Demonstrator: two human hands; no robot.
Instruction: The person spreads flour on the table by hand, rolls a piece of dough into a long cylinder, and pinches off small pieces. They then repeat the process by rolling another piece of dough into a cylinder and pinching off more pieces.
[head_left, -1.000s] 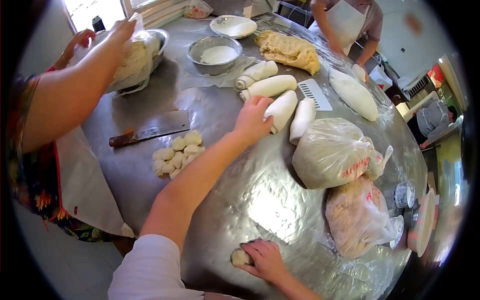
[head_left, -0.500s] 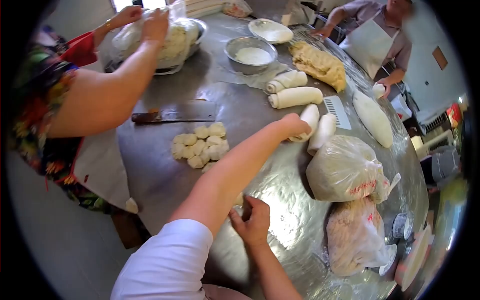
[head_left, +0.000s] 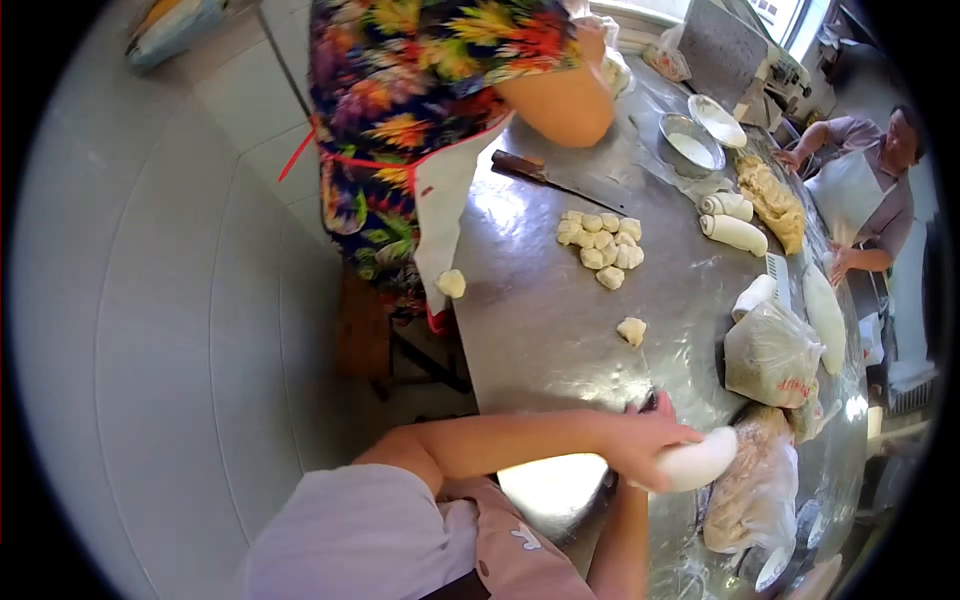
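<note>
Head view, as I see it from here:
1. Left hand (head_left: pixel 648 447): closed round one end of a white roll (head_left: pixel 702 460), fingers curled over it, no slack in the grip.
2. Roll: in front of the person, free end pointing toward the lower bag (head_left: pixel 752 495). Looks raised off the table (head_left: pixel 535 335); can't tell if it touches the bag.
3. Right hand (head_left: pixel 660 404): mostly hidden by the left arm (head_left: pixel 520 440). A few fingers show past it. Can't tell how open it is or whether it has hold of anything.
4. Nearby: one loose dough piece (head_left: pixel 631 331) on the steel, apart from both hands. Dough cluster (head_left: pixel 605 240) beyond it, cleaver (head_left: pixel 560 182) past that. Upper bag (head_left: pixel 772 355) next to another roll (head_left: pixel 753 296).
5. Handling, my judgement: roll is likely soft, so grip light and wide; a hard pinch would dent that end. Free end has no visible hand under it, so it may sag; support it. Crossed arms cost reach; uncross them. Keep the roll off the bag's plastic.
</note>
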